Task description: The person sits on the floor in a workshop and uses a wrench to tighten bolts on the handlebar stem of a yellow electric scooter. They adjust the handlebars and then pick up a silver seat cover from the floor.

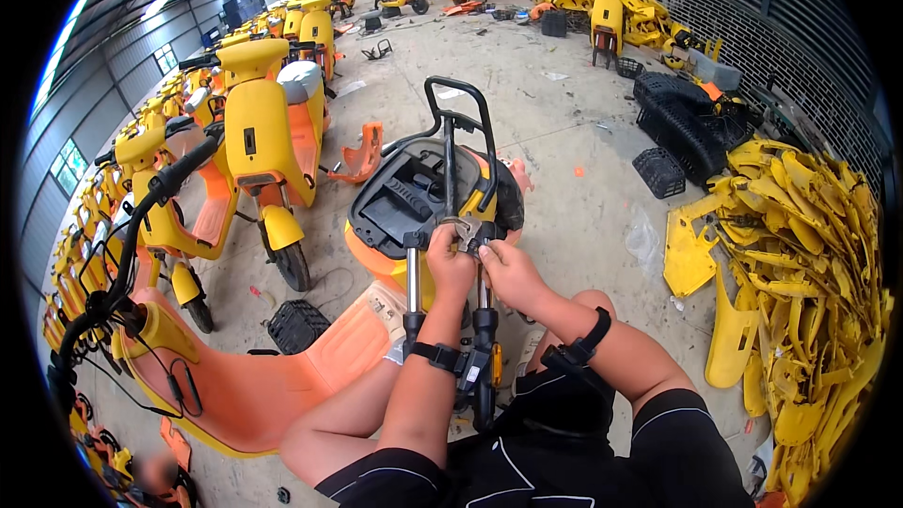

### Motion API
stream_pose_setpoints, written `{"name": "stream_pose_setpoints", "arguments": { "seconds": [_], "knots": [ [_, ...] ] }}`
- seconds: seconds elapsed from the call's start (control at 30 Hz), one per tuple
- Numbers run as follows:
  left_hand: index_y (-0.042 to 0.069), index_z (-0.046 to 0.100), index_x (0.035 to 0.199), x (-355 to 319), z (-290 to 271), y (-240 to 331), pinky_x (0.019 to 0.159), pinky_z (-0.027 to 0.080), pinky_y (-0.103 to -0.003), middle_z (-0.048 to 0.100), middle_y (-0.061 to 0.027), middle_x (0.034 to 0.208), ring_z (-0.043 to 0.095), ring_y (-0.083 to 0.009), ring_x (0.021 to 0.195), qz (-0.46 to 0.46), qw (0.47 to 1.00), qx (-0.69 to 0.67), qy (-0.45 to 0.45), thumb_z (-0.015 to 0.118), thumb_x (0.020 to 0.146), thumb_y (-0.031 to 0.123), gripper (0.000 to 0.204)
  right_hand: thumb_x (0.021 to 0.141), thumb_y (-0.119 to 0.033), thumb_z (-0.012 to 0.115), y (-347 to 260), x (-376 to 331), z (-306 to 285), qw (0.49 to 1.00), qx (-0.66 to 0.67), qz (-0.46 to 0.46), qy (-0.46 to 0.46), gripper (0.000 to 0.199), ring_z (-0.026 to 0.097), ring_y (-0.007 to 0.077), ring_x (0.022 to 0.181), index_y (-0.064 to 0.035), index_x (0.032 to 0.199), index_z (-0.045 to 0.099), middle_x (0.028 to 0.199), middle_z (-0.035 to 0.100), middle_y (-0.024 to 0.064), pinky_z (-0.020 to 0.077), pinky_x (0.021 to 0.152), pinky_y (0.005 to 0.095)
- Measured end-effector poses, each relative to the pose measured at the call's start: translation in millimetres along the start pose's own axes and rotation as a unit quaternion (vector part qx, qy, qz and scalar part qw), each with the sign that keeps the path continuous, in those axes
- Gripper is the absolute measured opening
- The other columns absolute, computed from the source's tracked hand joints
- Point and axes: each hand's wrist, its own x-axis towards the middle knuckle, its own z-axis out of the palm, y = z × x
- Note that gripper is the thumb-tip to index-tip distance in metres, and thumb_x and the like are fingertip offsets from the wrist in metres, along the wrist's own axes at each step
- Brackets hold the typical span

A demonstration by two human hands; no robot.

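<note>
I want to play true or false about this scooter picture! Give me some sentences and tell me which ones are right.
1. Both hands meet at the back of the scooter frame, the left hand beside the right hand. True.
2. The pile of loose body panels on the person's right is blue. False: they are yellow.
3. A row of yellow scooters stands on the person's left. True.
4. The black grab rail at the scooter's rear is lying on the floor. False: it stands upright on the frame.
5. Each wrist wears a black strap. True.
</note>
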Motion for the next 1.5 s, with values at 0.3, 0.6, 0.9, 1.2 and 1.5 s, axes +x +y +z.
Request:
{"name": "stream_pose_setpoints", "arguments": {
  "seconds": [0.3, 0.6, 0.9, 1.2, 1.5],
  "knots": [
    [-0.002, 0.067, 0.095, 0, -1, -4, 0.083, 0.052, -0.035, 0.069, -0.0139, 0.095, 0.066, -0.031, 0.089, -0.032, 0.999, 0.015, -0.014, 0.052, 0.069, -0.013, 0.032, 0.108, -0.024, 0.044, -35, 11, -16, 0.978, 0.102, 0.151, -0.099, 0.03, 0.047, 0.0109, 0.043, -0.002, 0.09, 0.055, 0.068, 0.052, 0.0026, 0.0407, 0.036, 0.0286],
    [0.0, 0.064, 0.089, 4, -3, -4, 0.083, 0.049, -0.035, 0.066, -0.0126, 0.096, 0.061, -0.0301, 0.095, 0.077, 0.994, 0.08, -0.004, 0.061, 0.068, -0.013, 0.025, 0.108, -0.028, 0.047, 19, 2, 3, 0.998, -0.01, -0.067, 0.019, 0.029, 0.048, 0.0099, 0.044, -0.0045, 0.097, 0.058, 0.066, 0.052, 0.0004, 0.0394, 0.037, 0.0277],
    [-0.001, 0.065, 0.086, 2, 0, -14, 0.084, 0.048, -0.039, 0.066, -0.0144, 0.094, 0.06, -0.0363, 0.092, 0.053, 0.995, 0.081, 0.018, 0.067, 0.074, -0.005, 0.013, 0.104, -0.023, 0.05, -66, -7, -20, 0.985, 0.064, 0.146, -0.068, 0.023, 0.051, 0.0136, 0.044, -0.0025, 0.095, 0.055, 0.069, 0.054, 0.0039, 0.0418, 0.036, 0.0315],
    [-0.004, 0.067, 0.091, 0, 4, -7, 0.082, 0.052, -0.031, 0.067, -0.0106, 0.097, 0.065, -0.0215, 0.091, -0.021, 0.999, -0.028, -0.012, 0.071, 0.087, -0.006, 0.006, 0.107, -0.023, 0.05, -79, -13, -68, 0.995, 0.07, 0.054, -0.048, 0.023, 0.055, 0.0086, 0.049, -0.0026, 0.104, 0.061, 0.072, 0.057, 0.0015, 0.0435, 0.041, 0.0242],
    [-0.005, 0.069, 0.097, 4, -5, -14, 0.083, 0.052, -0.028, 0.067, -0.0082, 0.1, 0.064, -0.0176, 0.091, -0.017, 0.998, -0.026, -0.047, 0.071, 0.089, -0.004, 0.009, 0.102, -0.023, 0.056, -19, 51, -101, 0.964, -0.202, 0.057, -0.165, 0.029, 0.061, 0.017, 0.066, 0.0009, 0.111, 0.07, 0.073, 0.064, 0.0057, 0.0512, 0.067, 0.034]
  ]
}}
